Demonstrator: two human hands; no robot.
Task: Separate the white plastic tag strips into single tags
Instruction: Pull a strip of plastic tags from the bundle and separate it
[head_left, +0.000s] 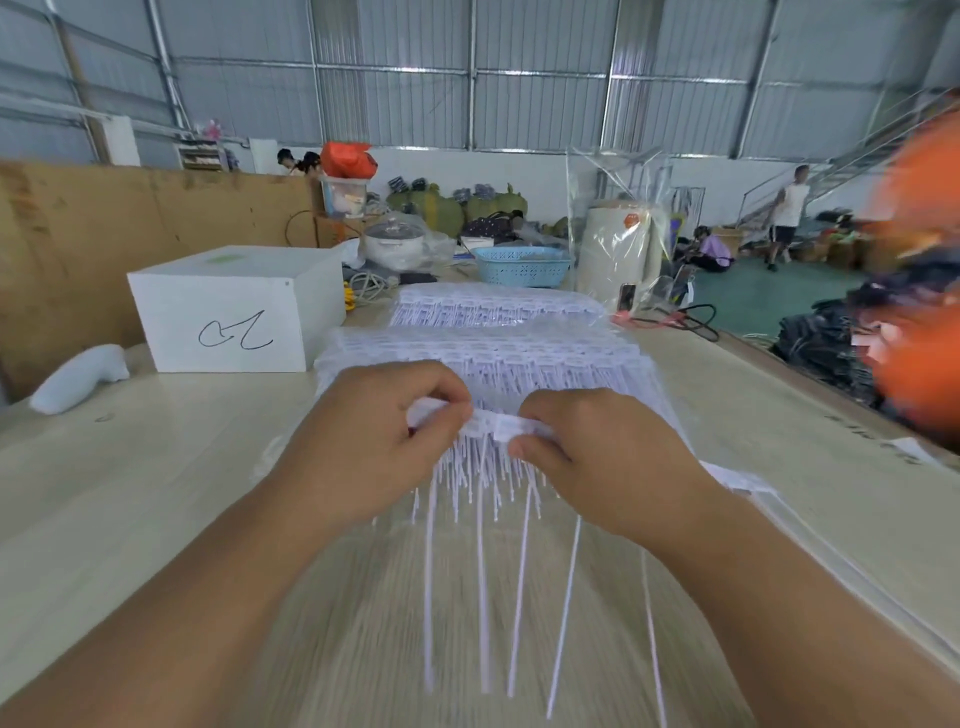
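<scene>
Left hand (379, 441) and right hand (597, 462), each with fingers curled, pinching opposite ends of a white tag strip (496, 427) held just above the table (130, 467). The strip's thin tails hang toward the viewer, blurred. Behind the hands lie stacked tag strips (483, 353); a white box (234, 312) stands at left.

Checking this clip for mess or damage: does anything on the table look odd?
Nothing stands out. Both hands, left and right, pinch one tag strip; the remaining strips lie stacked behind it, beside the white box.
</scene>
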